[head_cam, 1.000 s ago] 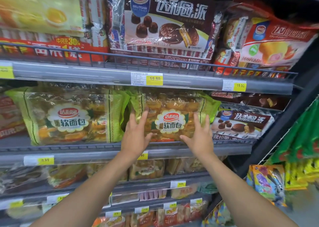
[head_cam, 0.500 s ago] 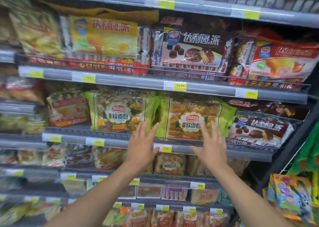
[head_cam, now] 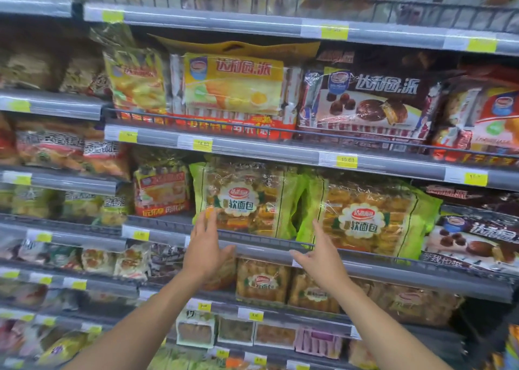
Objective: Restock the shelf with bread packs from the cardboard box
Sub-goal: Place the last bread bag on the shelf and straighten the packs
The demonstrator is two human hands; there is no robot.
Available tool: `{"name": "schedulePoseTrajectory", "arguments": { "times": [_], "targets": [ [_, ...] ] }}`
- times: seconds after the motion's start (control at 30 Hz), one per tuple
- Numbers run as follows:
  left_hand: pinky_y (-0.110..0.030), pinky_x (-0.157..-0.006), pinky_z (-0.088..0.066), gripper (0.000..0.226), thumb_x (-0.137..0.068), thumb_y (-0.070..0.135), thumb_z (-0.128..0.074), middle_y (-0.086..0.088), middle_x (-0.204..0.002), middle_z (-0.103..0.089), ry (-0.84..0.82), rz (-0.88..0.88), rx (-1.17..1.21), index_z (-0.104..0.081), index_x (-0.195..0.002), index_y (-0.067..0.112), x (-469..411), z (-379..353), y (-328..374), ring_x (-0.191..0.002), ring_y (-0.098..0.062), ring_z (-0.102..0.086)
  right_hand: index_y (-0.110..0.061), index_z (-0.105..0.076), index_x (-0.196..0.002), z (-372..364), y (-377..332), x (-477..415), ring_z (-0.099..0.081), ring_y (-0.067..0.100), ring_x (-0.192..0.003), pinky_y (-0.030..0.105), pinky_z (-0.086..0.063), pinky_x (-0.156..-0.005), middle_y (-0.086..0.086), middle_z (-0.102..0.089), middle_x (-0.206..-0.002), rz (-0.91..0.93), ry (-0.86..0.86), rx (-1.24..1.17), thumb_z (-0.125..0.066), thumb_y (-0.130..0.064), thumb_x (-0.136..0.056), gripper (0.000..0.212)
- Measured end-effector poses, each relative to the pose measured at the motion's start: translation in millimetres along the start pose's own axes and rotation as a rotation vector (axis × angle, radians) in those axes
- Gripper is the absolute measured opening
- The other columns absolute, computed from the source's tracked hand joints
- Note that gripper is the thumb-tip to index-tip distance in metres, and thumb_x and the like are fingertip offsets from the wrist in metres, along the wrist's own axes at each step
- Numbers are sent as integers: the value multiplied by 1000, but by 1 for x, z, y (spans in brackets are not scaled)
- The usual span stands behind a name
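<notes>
Two green-edged clear bread packs stand side by side on the middle shelf (head_cam: 365, 268): the left bread pack (head_cam: 247, 198) and the right bread pack (head_cam: 368, 220). My left hand (head_cam: 206, 247) is raised in front of the shelf rail below the left pack, fingers straight and spread, its fingertips over the pack's lower left corner. My right hand (head_cam: 323, 253) hovers with straight fingers in front of the rail, near the right pack's lower left corner. Neither hand holds anything. The cardboard box is out of view.
Yellow pie packs (head_cam: 233, 85) and chocolate pie packs (head_cam: 368, 100) fill the shelf above. More chocolate pie packs (head_cam: 471, 243) sit right of the bread. Smaller bread packs (head_cam: 262, 281) line the shelf below. A wire rail runs along each shelf front.
Both hands have drawn back from the right bread pack and moved lower, in front of the shelf rail. The view has pulled back and shifted left, showing more shelving.
</notes>
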State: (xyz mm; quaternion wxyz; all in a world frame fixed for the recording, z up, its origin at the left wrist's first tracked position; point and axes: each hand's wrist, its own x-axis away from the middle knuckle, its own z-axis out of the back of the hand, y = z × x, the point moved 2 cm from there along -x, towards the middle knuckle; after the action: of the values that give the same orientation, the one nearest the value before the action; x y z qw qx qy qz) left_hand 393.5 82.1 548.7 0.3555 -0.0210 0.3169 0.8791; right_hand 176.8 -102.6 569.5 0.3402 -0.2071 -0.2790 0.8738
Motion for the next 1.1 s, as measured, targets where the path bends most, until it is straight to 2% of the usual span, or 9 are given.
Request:
{"name": "schedulePoseTrajectory", "arguments": {
  "times": [0.2,0.37,0.53,0.6,0.7,0.83,0.93,1.0,1.1],
  "targets": [
    [-47,-123,-24,114,-87,43,-76,-6,-171,2,-30,201,195,5,-162,14,-84,15,-52,-157,-28,-4,-20,-8,-160,-42,-27,-67,-45,27,-138,38,-43,-107,6,-28,-162,-175,7,-238,-77,-43,-85,105],
    [-42,-114,-35,114,-88,41,-76,-15,-168,-15,-199,247,311,4,-160,2,-142,24,-67,-150,-31,-27,-16,-8,-159,-59,-31,-111,-72,17,-82,33,-62,-73,13,-39,-155,-371,43,-259,-78,-50,-81,111],
    [-38,-108,-40,110,-84,43,-79,-18,-160,-34,-384,201,347,-9,-157,-2,-168,12,-70,-144,-33,-38,-7,-13,-157,-74,-27,-132,-61,31,-120,39,-55,-95,16,-35,-158,-422,96,-175,-79,-48,-81,109],
    [-34,-100,-43,90,-87,38,-78,-17,-152,-46,-322,143,320,-29,-151,-2,-171,6,-71,-137,-32,-46,-3,-25,-151,-76,-28,-137,-55,34,-126,43,-49,-97,17,-51,-144,-356,210,-123,-79,-42,-82,96],
    [-37,-89,-51,59,-86,46,-76,-9,-125,-62,-291,99,280,-45,-123,13,-172,-5,-75,-108,-27,-59,-3,-38,-139,-80,-24,-140,-67,27,-100,40,-55,-81,11,-68,-111,-334,325,-121,-80,-40,-81,80],
    [-42,-76,-55,67,-80,63,-73,-5,-101,-60,-309,114,189,-41,-114,15,-173,-10,-79,-96,-30,-62,-1,-46,-124,-78,-20,-137,-60,23,-90,35,-50,-65,7,-61,-105,-345,284,-5,-76,-48,-83,70],
    [-46,-88,-56,86,-79,55,-79,-13,-136,-49,-157,61,239,-27,-137,20,-162,-4,-74,-118,-34,-58,-6,-41,-137,-76,-26,-121,-61,21,-99,34,-54,-81,8,-50,-128,-249,454,3,-79,-43,-81,77],
    [-47,-98,-53,106,-78,54,-79,-9,-163,-19,96,-66,186,-8,-154,29,-149,-1,-69,-142,-35,-40,-14,-43,-133,-79,-34,-108,-59,13,-87,28,-56,-69,4,-45,-125,-70,581,150,-81,-40,-80,71],
    [-52,-104,-51,112,-78,58,-77,-14,-168,-6,221,-249,9,-7,-160,30,-138,-10,-55,-151,-39,-22,-20,-46,-136,-89,-42,-107,-52,23,-114,26,-50,-82,8,-45,-133,89,613,361,-82,-41,-77,72]
  ]
}}
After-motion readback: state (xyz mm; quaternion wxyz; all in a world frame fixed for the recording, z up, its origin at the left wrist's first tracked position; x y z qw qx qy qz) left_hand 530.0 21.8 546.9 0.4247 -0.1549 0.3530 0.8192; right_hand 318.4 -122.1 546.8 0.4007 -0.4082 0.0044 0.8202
